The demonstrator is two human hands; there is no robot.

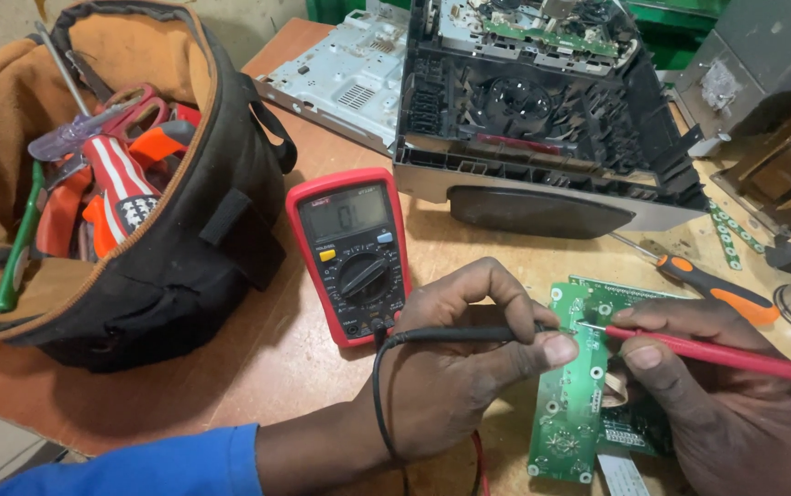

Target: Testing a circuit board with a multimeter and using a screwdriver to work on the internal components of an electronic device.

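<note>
Probes meet on the green circuit board: my left hand pinches the black probe, my right hand the red probe; next needs steady tips while I read the multimeter.

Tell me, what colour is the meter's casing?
Red, around a dark grey face; the multimeter shows best in the head view.

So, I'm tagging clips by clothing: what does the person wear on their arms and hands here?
The left hand is bare: no glove, ring or watch shows. Its forearm is bare too, up to a bright blue sleeve that ends near the elbow, plain, with no visible markings. The right hand is also bare, without glove or ring; its wrist and arm run out of the picture, so any sleeve there cannot be seen.
</note>
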